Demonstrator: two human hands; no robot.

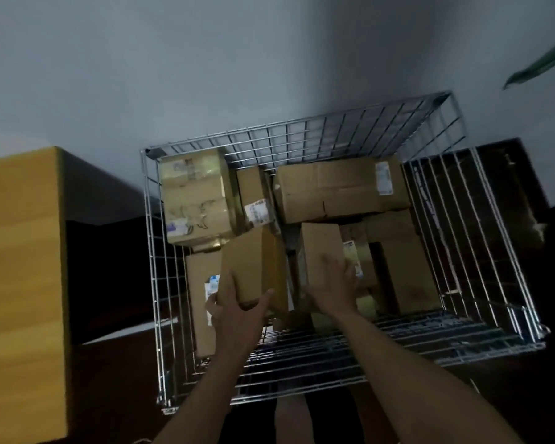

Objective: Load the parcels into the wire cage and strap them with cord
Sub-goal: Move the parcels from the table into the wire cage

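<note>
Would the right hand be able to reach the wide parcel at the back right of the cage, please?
Probably yes: the wire cage is open on top, and the right hand rests just before the wide parcel, nothing covering it.

Wire cage (334, 133): bright metal rod, glossy, glinting. Parcels inside: matt brown cardboard; the one at 11 o'clock (196, 197) wrapped in shiny clear tape, paper labels stuck on several. Cabinet at 9 o'clock (20, 283): smooth yellow wood-grain finish. Wall (173, 59) beyond: matt, pale, plain.
</note>
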